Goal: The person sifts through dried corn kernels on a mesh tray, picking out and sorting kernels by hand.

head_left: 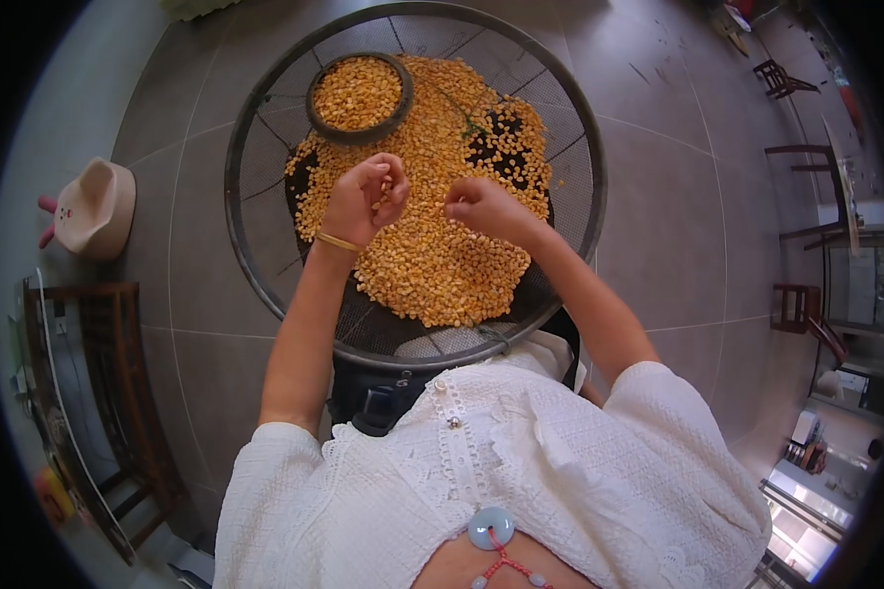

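Note:
A wide round mesh sieve (600,187) with a dark rim holds a spread layer of yellow corn kernels (442,285). Inside it at the upper left stands a small dark bowl (403,116) full of kernels. My left hand (366,199), with a yellow band at the wrist, is curled palm up around several kernels, just below the bowl. My right hand (486,209) is over the kernels to the right, its fingertips pinched together; whatever they hold, if anything, is too small to make out.
A pink child's seat (103,209) with a rabbit face stands on the tiled floor at the left. Below it is a dark wooden chair frame (118,373). More wooden chairs (796,306) stand at the far right. Under the sieve's near edge is a dark object (373,402).

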Available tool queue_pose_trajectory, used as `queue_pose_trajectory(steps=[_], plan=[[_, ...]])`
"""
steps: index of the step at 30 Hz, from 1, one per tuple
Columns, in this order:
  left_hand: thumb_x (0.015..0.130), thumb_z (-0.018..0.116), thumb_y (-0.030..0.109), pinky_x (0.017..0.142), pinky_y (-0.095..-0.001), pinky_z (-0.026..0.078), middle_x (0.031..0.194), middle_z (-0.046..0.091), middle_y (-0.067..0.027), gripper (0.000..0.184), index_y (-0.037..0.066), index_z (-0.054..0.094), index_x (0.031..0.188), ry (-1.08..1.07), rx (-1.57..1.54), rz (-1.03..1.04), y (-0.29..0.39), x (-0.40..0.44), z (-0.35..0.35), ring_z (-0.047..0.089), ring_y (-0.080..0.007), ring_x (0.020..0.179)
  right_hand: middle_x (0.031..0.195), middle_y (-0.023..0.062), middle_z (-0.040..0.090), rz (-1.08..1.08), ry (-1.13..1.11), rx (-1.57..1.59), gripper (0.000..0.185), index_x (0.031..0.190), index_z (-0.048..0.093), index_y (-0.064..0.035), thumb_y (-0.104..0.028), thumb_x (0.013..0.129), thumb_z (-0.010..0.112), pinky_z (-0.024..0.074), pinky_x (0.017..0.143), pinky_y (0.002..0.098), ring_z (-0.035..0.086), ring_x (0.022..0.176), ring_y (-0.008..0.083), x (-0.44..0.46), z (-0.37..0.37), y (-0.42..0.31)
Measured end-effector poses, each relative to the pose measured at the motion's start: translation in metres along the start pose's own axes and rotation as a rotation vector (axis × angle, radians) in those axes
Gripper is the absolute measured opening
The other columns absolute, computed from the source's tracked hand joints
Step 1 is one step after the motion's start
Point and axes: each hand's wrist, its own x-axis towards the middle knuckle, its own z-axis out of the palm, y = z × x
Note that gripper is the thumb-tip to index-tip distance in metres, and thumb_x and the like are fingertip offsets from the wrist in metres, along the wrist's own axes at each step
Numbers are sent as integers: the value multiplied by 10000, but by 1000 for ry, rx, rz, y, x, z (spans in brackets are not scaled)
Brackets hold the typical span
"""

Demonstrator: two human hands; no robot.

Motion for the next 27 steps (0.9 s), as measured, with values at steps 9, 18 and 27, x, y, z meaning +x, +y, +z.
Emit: queue_pose_trajectory(steps=[9,18,27], plan=[[898,487,203,548,-398,475,664,619,-122,131,83,531,928,56,1522,308,-54,1,10,602,-275,579,598,5,465,70,-109,1555,132,920,541,-56,-156,917,455,244,331,207,308,386,65,-4,-39,1],[842,491,138,477,-407,480,608,615,-114,143,70,477,968,-100,2093,312,-71,2,1,635,-296,577,558,-27,408,205,-84,1295,215,914,543,-50,-220,977,428,216,327,194,278,380,45,0,-38,-23],[867,500,155,504,-378,479,638,611,-120,113,50,517,906,81,1773,395,-48,12,-17,616,-250,542,758,108,612,111,192,-30,232,977,536,20,-186,870,551,473,608,363,584,682,220,25,5,-14]])
